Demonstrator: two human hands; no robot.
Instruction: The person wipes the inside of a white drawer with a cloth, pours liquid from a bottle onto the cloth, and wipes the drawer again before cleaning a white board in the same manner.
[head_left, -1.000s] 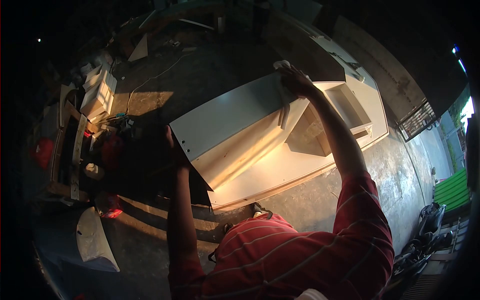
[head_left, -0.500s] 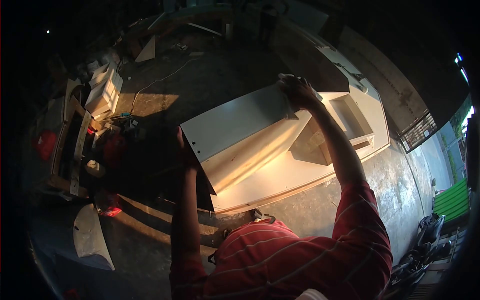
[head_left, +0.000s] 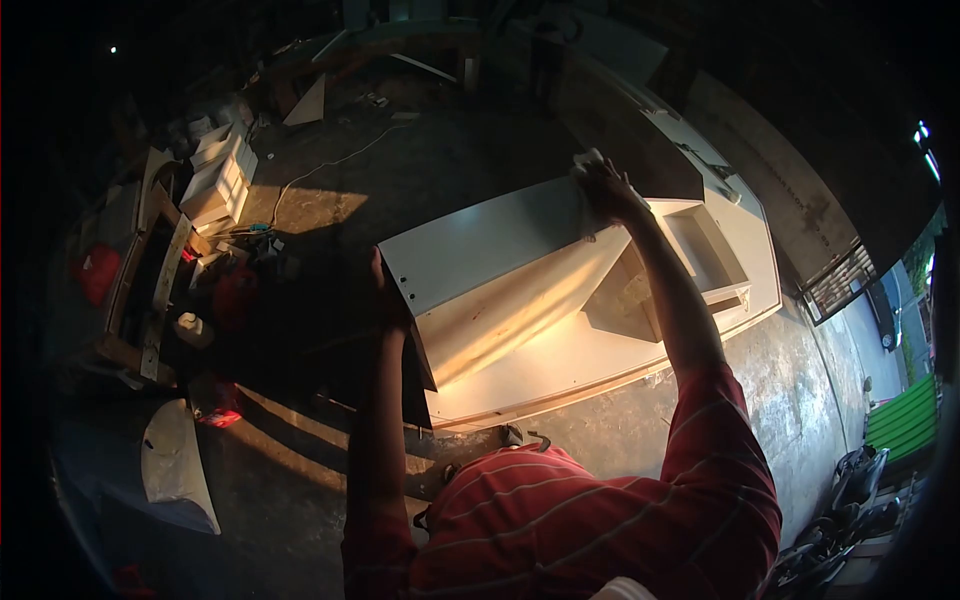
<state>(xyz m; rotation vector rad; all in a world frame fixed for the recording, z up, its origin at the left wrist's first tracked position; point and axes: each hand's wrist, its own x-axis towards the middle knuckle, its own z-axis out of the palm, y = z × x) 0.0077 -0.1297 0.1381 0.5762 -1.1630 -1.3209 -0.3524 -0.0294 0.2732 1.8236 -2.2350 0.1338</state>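
A large white cabinet-like piece (head_left: 480, 245) lies in front of me, with a pale wooden inner side and two dark holes near its left end. My right hand (head_left: 608, 195) is closed on a light cloth (head_left: 588, 212), which rests on the far right part of the white panel. At the panel's left end, my left hand (head_left: 388, 290) is in deep shadow against the edge; its fingers are mostly hidden. Beyond my right forearm is an open box-shaped compartment (head_left: 700, 245).
White boxes (head_left: 218, 185) and a wooden frame (head_left: 165, 290) stand at the left. A curved white piece (head_left: 178, 465) lies at the lower left. A cable (head_left: 315, 165) crosses the floor. Green corrugated sheeting (head_left: 900, 415) is at the right.
The view has shifted slightly, so the panel and both hands appear a little further right. My right hand remains on the cloth at the panel's far right part.
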